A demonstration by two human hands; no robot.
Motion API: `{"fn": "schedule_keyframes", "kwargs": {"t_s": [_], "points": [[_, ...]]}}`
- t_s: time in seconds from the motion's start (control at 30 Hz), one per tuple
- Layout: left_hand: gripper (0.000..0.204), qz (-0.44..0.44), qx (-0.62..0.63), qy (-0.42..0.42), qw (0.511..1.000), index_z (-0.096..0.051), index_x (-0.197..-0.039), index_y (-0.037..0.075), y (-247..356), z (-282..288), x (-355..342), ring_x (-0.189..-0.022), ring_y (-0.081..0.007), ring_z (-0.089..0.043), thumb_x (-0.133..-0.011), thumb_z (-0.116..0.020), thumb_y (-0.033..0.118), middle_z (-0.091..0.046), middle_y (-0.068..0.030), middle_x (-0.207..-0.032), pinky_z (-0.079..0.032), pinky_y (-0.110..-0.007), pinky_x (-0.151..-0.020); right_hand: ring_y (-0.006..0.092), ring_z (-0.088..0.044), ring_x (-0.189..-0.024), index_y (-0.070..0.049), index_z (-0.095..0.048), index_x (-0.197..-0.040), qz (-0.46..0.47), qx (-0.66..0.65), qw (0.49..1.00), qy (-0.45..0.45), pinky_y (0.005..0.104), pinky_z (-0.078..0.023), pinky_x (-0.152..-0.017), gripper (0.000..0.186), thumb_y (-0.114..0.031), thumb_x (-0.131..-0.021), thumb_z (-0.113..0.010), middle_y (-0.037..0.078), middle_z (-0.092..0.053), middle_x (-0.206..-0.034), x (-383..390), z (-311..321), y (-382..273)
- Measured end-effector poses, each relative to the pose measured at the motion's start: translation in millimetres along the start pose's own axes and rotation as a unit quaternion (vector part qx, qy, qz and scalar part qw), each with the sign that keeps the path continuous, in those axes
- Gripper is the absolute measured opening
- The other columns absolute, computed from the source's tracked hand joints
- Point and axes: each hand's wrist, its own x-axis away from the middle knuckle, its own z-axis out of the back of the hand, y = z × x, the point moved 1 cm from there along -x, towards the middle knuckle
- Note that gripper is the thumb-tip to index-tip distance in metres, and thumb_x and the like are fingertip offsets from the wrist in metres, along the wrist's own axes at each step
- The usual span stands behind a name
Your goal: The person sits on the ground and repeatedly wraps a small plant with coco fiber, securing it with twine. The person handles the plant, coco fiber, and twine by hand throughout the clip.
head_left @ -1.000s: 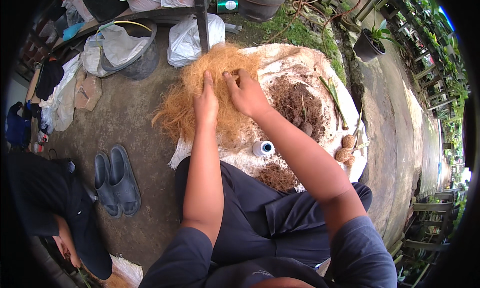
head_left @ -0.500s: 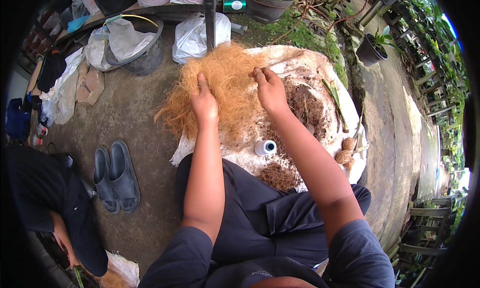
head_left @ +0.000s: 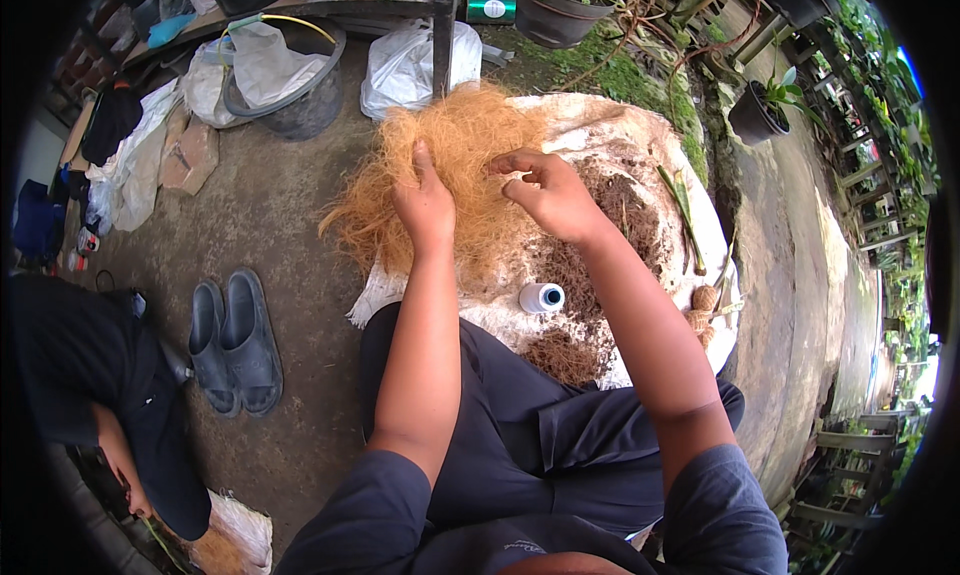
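A big loose mass of golden-brown coconut fibre (head_left: 463,140) lies at the far left of a white sack (head_left: 570,115). My left hand (head_left: 427,207) grips its near side, thumb on top and fingers buried in the strands. At the fibre's right edge is my right hand (head_left: 553,193), fingers and thumb apart, with nothing visible between them. Closer to me, a white spool of thread (head_left: 542,298) lies on the sack. Dark crumbly root matter (head_left: 632,225) is spread right of it, partly behind my right forearm, with a smaller heap (head_left: 562,357) nearer my legs.
Long green stems (head_left: 683,220) and fibre-wrapped balls (head_left: 703,300) lie along the sack's right side. Grey slides (head_left: 250,345) rest on the concrete at left, near another person (head_left: 110,375). A black tub (head_left: 310,110) and white plastic bag (head_left: 410,65) stand beyond.
My right hand has opened from a pinch and come slightly nearer to me, beside the fibre. My left hand keeps its hold. The whole view has shifted a little.
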Motion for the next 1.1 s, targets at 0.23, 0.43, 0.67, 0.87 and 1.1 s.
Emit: {"fn": "schedule_keyframes", "kwargs": {"t_s": [0.23, 0.43, 0.67, 0.87, 1.1], "points": [[0.047, 0.03, -0.026, -0.009, 0.999, -0.068, -0.122, -0.007, 5.9, 4.2, -1.9, -0.106, -0.0258, -0.07, -0.107, -0.06, 0.037, -0.074, -0.0191, -0.12, -0.052, -0.04, -0.091, 0.0324, -0.073, -0.098, 0.001, -0.074, -0.103, -0.032, 0.037, 0.999, -0.006, 0.0404, -0.054, -0.09, 0.03, -0.024, -0.087, -0.07, 0.022, -0.075, -0.1, -6.2, -2.0, -1.7], [0.046, 0.012, 0.031, 0.044, 0.998, -0.068, -0.123, -0.007, -2.2, 11.6, -13.8, -0.106, -0.0324, -0.071, -0.107, -0.061, 0.035, -0.074, -0.0211, -0.117, -0.052, -0.042, -0.091, 0.0407, -0.07, -0.095, 0.003, -0.07, -0.103, -0.048, 0.083, 0.995, 0.013, 0.0454, -0.053, -0.088, 0.031, -0.025, -0.095, -0.059, 0.027, -0.073, -0.098, -17.5, 20.0, -6.8], [0.049, 0.086, 0.133, 0.085, 0.984, -0.061, -0.133, -0.005, -9.7, 26.4, -30.3, -0.111, -0.0296, -0.07, -0.105, -0.064, 0.036, -0.07, -0.0179, -0.129, -0.055, -0.041, -0.091, 0.0315, -0.066, -0.079, 0.002, -0.062, -0.091, -0.006, 0.084, 0.982, 0.171, 0.0449, -0.052, -0.076, 0.044, -0.036, -0.109, -0.05, 0.018, -0.068, -0.084, -48.1, 52.7, 0.4], [0.055, 0.217, 0.48, -0.013, 0.85, -0.05, -0.147, 0.004, 1.6, 49.5, -38.0, -0.134, -0.027, -0.055, -0.106, -0.058, 0.04, -0.055, -0.0105, -0.15, -0.05, -0.042, -0.107, 0.0118, -0.048, -0.066, -0.008, -0.052, -0.082, 0.078, -0.224, 0.895, 0.378, 0.0348, -0.046, -0.061, 0.039, -0.033, -0.112, -0.047, 0.001, -0.049, -0.071, -82.6, 77.7, -11.7], [0.052, 0.171, 0.478, 0.053, 0.86, -0.055, -0.142, 0.006, 6.6, 53.6, -36.4, -0.121, -0.0309, -0.061, -0.106, -0.057, 0.043, -0.061, -0.0113, -0.138, -0.052, -0.051, -0.103, 0.0426, -0.051, -0.139, 0.0, -0.052, -0.147, -0.067, 0.307, 0.949, -0.028, 0.0468, -0.042, -0.116, 0.063, -0.043, -0.102, -0.059, 0.028, -0.058, -0.144, -94.8, 40.7, 67.9]]}}
